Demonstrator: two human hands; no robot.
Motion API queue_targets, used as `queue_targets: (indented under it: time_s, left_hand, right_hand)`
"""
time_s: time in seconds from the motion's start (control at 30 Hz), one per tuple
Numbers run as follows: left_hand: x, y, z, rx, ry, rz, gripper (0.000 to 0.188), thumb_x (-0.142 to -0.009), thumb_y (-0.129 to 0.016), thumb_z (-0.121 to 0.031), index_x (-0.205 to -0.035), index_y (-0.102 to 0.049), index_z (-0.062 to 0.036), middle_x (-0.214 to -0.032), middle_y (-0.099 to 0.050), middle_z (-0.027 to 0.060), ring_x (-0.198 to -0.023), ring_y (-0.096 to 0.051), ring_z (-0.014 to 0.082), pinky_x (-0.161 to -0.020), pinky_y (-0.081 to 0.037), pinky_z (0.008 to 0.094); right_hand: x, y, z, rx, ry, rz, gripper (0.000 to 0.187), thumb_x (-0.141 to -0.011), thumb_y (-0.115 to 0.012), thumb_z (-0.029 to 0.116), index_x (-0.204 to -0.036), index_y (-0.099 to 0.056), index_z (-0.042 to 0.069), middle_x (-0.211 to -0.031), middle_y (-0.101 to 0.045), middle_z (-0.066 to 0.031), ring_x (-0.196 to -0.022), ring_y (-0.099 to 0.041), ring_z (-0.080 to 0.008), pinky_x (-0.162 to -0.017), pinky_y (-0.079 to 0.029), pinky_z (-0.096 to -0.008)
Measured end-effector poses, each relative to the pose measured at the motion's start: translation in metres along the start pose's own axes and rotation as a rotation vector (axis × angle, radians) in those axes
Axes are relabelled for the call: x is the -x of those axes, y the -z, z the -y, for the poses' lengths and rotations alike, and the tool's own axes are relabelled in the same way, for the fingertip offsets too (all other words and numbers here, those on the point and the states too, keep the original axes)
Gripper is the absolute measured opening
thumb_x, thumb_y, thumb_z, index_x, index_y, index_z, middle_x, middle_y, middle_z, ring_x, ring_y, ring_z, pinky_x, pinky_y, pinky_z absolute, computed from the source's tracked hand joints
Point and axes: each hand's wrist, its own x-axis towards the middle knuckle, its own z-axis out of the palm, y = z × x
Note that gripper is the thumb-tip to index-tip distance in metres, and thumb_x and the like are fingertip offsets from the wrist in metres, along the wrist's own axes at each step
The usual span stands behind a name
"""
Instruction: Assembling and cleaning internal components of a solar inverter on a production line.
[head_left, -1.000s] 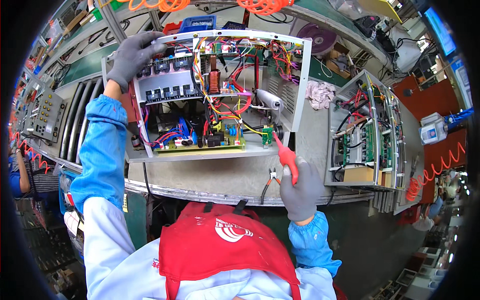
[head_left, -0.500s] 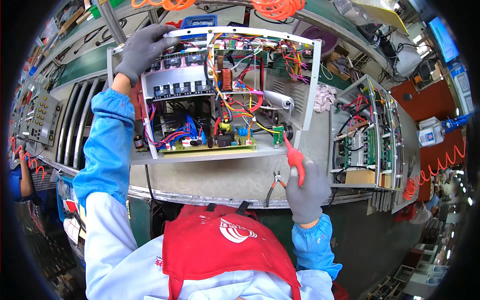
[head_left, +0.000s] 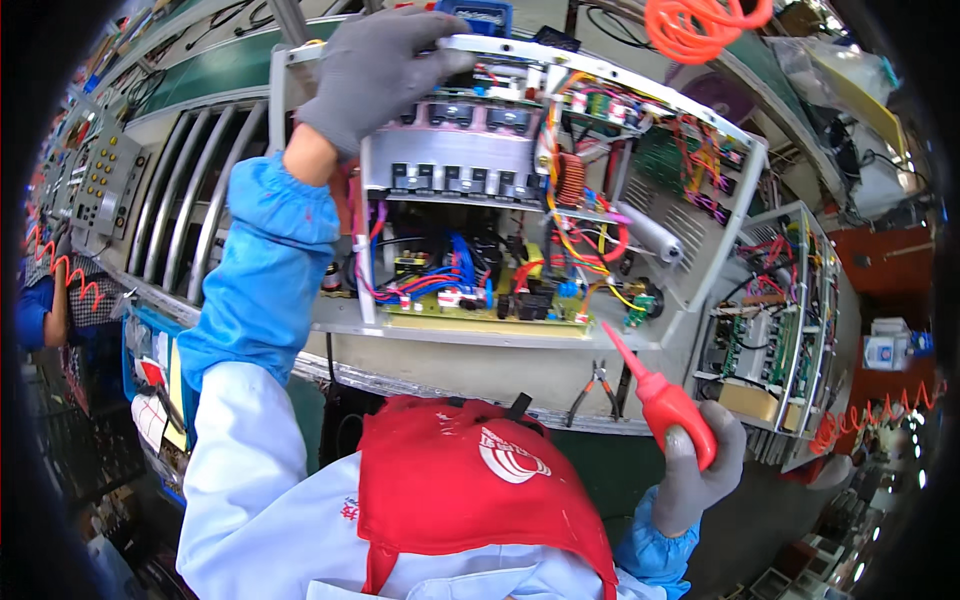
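An open metal chassis [head_left: 655,350] full of wiring and circuit boards stands on the bench in front of me. My left hand [head_left: 385,75], in a grey glove, grips its top rail near the left corner. My right hand [head_left: 702,468], also gloved, holds a red squeeze bottle [head_left: 672,408] with a long tapered nozzle, out past the bench's front edge. The nozzle points up and left; its tip is apart from the chassis, just below the small green board [head_left: 643,305] at the lower right. Below the chassis, pliers [head_left: 597,388] lie on the bench, handles toward me.
A second open chassis [head_left: 765,330] stands to the right. Silver metal tubes [head_left: 200,200] and a panel with yellow buttons [head_left: 100,180] are at the left. A blue bin [head_left: 478,14] sits behind the chassis, and an orange coiled hose [head_left: 700,28] hangs above.
My right hand has drawn the red squeeze bottle back from the small green board, toward me and to the right. My left hand stays on the top rail. The whole view has shifted.
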Motion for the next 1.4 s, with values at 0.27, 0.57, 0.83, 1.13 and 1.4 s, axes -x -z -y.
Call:
queue_targets:
  time_s: [0.27,0.57,0.83,1.13,1.4]
  left_hand:
    - [0.000,0.010,-0.011,-0.035,-0.020,-0.020,0.029,-0.079,-0.073,-0.033,-0.099,-0.073,-0.0118,-0.085,-0.069,0.0089,-0.082,-0.067,0.0284,-0.073,-0.048,0.0410]
    - [0.002,0.006,-0.013,-0.057,0.005,-0.033,0.027,-0.082,-0.069,-0.032,-0.101,-0.072,-0.0137,-0.089,-0.067,0.0064,-0.091,-0.065,0.0258,-0.082,-0.046,0.0419]
    - [0.006,0.011,-0.019,-0.110,-0.017,-0.028,0.023,-0.083,-0.068,-0.029,-0.100,-0.071,-0.0129,-0.085,-0.064,0.0056,-0.090,-0.063,0.0249,-0.079,-0.047,0.0421]
    - [0.004,0.009,-0.016,-0.118,0.002,0.001,0.019,-0.083,-0.067,-0.028,-0.095,-0.070,-0.0126,-0.082,-0.063,0.0059,-0.085,-0.064,0.0260,-0.077,-0.048,0.0403]
    - [0.003,0.009,-0.016,-0.102,-0.048,-0.044,0.023,-0.082,-0.068,-0.029,-0.098,-0.071,-0.0127,-0.085,-0.065,0.0060,-0.085,-0.064,0.0258,-0.077,-0.048,0.0398]
  right_hand:
    - [-0.017,-0.048,0.030,0.056,0.216,0.400,0.030,-0.071,-0.074,0.012,-0.095,-0.064,-0.004,-0.077,-0.062,-0.0170,-0.063,-0.061,-0.0280,-0.059,-0.049,-0.0348]
    - [-0.047,-0.069,0.049,0.128,0.270,0.443,0.027,-0.070,-0.074,0.008,-0.093,-0.065,-0.002,-0.075,-0.061,-0.0153,-0.061,-0.059,-0.0277,-0.056,-0.047,-0.0344]
    - [-0.067,-0.073,0.053,0.191,0.279,0.559,0.030,-0.071,-0.075,0.012,-0.096,-0.065,-0.001,-0.078,-0.062,-0.0152,-0.063,-0.060,-0.0284,-0.058,-0.048,-0.0347]
    - [-0.076,-0.046,0.075,0.261,0.387,0.494,0.034,-0.067,-0.074,0.011,-0.096,-0.064,-0.002,-0.072,-0.060,-0.0144,-0.059,-0.055,-0.0264,-0.053,-0.043,-0.0344]
    - [-0.063,-0.042,0.064,0.321,0.335,0.446,0.032,-0.067,-0.073,0.009,-0.095,-0.064,-0.001,-0.075,-0.061,-0.0145,-0.061,-0.057,-0.0262,-0.056,-0.045,-0.0340]
